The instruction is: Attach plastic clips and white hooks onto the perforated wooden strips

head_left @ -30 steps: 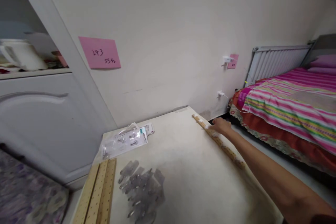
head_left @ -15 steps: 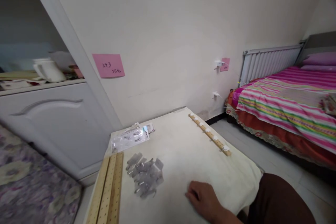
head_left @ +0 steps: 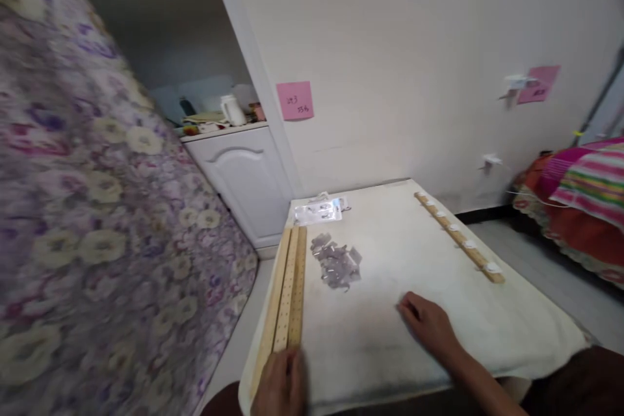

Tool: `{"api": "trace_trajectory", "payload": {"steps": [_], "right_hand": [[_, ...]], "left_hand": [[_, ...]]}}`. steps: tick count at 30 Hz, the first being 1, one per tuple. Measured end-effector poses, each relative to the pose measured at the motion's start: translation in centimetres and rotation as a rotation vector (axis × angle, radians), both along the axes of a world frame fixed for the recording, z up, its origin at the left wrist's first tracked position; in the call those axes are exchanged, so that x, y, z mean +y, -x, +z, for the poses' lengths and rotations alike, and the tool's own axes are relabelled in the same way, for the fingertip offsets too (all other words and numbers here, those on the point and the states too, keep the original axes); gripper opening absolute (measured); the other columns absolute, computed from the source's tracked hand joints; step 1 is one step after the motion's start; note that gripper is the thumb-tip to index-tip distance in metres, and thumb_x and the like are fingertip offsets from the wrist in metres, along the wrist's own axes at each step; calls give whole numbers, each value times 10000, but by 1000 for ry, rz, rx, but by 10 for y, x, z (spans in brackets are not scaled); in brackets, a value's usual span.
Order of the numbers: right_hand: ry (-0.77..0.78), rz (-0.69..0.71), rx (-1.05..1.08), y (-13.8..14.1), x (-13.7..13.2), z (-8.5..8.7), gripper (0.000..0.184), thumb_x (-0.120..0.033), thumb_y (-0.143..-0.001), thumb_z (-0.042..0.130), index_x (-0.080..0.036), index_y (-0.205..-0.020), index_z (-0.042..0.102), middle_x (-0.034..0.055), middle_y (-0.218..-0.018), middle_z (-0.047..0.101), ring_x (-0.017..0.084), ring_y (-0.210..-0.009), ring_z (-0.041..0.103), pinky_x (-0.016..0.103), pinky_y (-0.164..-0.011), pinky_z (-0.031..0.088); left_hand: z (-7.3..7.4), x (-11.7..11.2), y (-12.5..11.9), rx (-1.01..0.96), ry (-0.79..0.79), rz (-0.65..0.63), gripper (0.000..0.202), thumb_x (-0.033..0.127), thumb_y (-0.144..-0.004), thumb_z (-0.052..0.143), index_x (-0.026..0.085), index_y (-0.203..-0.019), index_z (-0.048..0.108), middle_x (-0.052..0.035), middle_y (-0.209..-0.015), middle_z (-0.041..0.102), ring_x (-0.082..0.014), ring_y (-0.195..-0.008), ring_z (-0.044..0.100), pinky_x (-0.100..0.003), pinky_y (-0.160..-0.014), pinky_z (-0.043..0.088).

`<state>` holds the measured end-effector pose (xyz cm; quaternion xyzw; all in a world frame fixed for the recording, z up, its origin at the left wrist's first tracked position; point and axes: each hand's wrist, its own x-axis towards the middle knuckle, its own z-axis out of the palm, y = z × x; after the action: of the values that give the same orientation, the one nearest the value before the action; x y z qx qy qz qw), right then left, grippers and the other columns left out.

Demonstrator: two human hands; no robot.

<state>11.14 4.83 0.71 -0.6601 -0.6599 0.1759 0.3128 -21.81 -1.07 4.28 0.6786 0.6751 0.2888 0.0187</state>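
My left hand (head_left: 280, 385) rests on the near end of two perforated wooden strips (head_left: 290, 286) lying along the left edge of a cloth-covered table (head_left: 511, 331); its fingers curl over the wood. My right hand (head_left: 428, 326) lies on the cloth near the table's middle front, fingers loosely bent, nothing in it. A heap of small clear plastic hooks (head_left: 336, 260) sits between the strips and my right hand. A third wooden strip with white pieces stuck on it (head_left: 458, 237) lies along the right side. A clear blister pack (head_left: 319, 210) lies at the far left corner.
A purple flowered fabric (head_left: 97, 208) fills the left side. A white cupboard (head_left: 238, 175) with a jug and small items stands by the wall. Pink notes (head_left: 294, 100) are stuck on the wall. A bed with a striped cover (head_left: 585, 188) stands at the right.
The view has swung left and drawn back. My left hand has come into view on the wooden strips. My right hand has shifted slightly right on the cloth.
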Motion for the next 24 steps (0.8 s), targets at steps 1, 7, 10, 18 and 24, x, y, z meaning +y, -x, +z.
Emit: {"api": "trace_trajectory", "payload": {"steps": [1,7,10,18,24], "right_hand": [[5,5,4,-1,0,-2,290,-426,-878,416,-217,-701,510,-18,-611,588,157,-594,550,253,-592,341],[11,40,18,-4,-2,-6,332,-478,-883,394,-219,-708,505,-20,-604,579,157,-588,548,255,-579,345],[26,41,7,-4,-2,-7,333,-483,-883,395,-219,-714,507,-23,-607,578,154,-591,548,255,-584,347],[50,41,-11,-2,-2,-7,349,-501,-888,377,-220,-713,489,-28,-611,572,154,-603,555,254,-593,351],[59,33,-19,-2,-3,-3,354,-504,-889,371,-222,-706,482,-30,-609,575,156,-608,563,250,-592,353]], "left_hand": [[2,0,9,30,1,55,274,424,-888,403,253,-888,617,-13,-869,667,-182,-838,640,-278,-712,510],[-4,-3,13,240,7,87,207,356,-857,484,231,-957,616,-36,-870,631,-210,-824,589,-327,-740,466],[-8,-3,7,322,8,93,188,286,-860,486,211,-981,607,-46,-872,610,-219,-819,569,-343,-746,442],[-15,3,18,395,-14,18,157,199,-862,488,200,-955,614,-56,-880,609,-219,-832,560,-332,-738,412],[-5,2,-8,407,27,0,176,250,-908,436,225,-913,610,-39,-852,598,-202,-800,560,-320,-722,391]]}}
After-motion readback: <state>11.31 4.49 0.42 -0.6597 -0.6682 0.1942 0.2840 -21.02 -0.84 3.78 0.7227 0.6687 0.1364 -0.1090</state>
